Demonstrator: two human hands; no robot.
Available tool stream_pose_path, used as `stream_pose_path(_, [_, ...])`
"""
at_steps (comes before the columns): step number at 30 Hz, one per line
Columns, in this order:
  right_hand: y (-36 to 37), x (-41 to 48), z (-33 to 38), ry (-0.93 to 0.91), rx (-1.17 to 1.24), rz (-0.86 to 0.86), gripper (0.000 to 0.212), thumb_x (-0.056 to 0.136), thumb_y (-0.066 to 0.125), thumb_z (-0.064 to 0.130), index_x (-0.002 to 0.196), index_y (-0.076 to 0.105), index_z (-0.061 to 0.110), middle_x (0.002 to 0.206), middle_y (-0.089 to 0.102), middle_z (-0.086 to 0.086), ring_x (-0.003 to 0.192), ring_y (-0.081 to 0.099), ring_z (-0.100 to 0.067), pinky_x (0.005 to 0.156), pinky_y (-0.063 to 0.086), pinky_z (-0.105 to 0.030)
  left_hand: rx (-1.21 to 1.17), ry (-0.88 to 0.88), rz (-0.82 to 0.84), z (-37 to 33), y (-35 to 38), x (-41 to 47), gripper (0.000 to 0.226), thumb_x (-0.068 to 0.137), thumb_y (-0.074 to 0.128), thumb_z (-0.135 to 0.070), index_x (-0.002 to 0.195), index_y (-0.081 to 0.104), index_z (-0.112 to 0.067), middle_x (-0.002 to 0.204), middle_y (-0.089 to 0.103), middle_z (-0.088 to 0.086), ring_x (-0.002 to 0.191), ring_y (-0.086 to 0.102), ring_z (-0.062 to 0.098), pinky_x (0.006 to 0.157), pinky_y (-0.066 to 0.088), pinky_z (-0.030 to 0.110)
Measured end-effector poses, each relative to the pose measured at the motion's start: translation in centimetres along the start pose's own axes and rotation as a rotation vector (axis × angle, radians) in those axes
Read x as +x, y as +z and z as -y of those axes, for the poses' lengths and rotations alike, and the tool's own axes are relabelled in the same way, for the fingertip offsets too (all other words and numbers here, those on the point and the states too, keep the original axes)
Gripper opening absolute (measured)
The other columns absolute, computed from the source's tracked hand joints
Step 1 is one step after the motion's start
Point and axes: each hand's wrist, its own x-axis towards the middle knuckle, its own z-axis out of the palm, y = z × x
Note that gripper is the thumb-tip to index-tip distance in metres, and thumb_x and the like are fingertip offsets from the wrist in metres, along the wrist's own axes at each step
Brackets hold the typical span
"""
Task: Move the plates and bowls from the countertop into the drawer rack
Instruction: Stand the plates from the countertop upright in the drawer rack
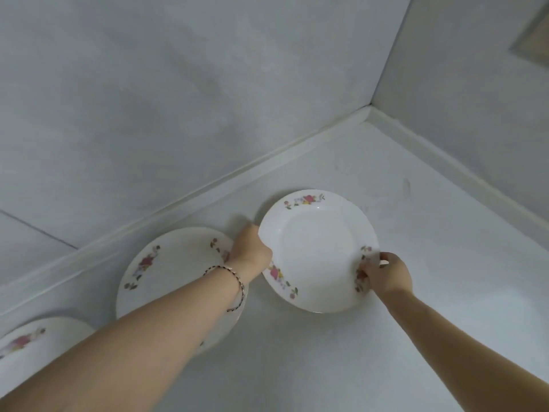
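The pick-up of one plate (318,251) looks to be in hand: it sits on the countertop (416,322) near the corner, with the left hand (251,252) curled on its rim at 9 o'clock and the right hand (384,275) pinching the rim at 4 o'clock. A second plate (166,275) lies just beside at 8 o'clock, under the left forearm, and a third (35,349) further along. The next move probably calls for a level lift clear of the neighbour; the drawer rack is out of view

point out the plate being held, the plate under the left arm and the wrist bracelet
held plate (316,251): head view, bare centre well
plate under the left arm (175,263): head view, visible centre
bracelet (237,282): head view, cord across left wrist
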Motion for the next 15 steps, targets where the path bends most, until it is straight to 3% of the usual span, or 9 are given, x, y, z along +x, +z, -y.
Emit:
stream_pose_path(4, [-3.4,-4.3,-2.5,-0.111,-0.013,0.006,0.036,0.093,0.052,0.03,0.119,0.056,0.006,0.083,0.06,-0.004,0.075,0.055,-0.023,0.052,0.036,-0.024,-0.157,0.02,-0.009,1.7,0.4,-6.9,0.039,0.072,0.06,0.005,0.109,0.057,-0.007,0.107,0.064,0.005,0.092,0.059,0.018,0.068,0.044,0.023])
stream_pose_path(8, [-6.6,-9.7,-4.6,-0.209,-0.018,0.064,0.03,0.093,0.049,0.035,0.105,0.059,0.009,0.073,0.063,-0.005,0.066,0.058,-0.023,0.053,0.038,-0.025,-0.243,-0.049,-0.031,4.1,1.0,-15.9,0.035,0.075,0.065,0.004,0.097,0.045,-0.014,0.088,0.054,-0.002,0.072,0.05,0.004,0.052,0.035,0.014])
stream_pose_path(11, [-8.4,-14.2,-6.5,-0.302,-0.03,0.136,0.02,0.093,0.049,0.027,0.099,0.057,0.01,0.064,0.059,-0.002,0.055,0.055,-0.016,0.049,0.038,-0.024,-0.346,-0.103,-0.112,6.7,2.2,-23.0,0.037,0.073,0.065,0.006,0.097,0.044,-0.013,0.096,0.057,0.004,0.083,0.055,0.014,0.057,0.042,0.018])
stream_pose_path(15, [-9.8,-20.6,-10.0,-0.407,-0.084,0.261,0.02,0.087,0.049,0.01,0.106,0.055,0.009,0.064,0.058,-0.004,0.05,0.055,-0.018,0.046,0.04,-0.024,-0.439,-0.223,-0.247,11.0,4.0,-32.4,0.036,0.071,0.065,0.006,0.102,0.051,-0.008,0.098,0.059,0.008,0.093,0.059,0.024,0.077,0.053,0.033])
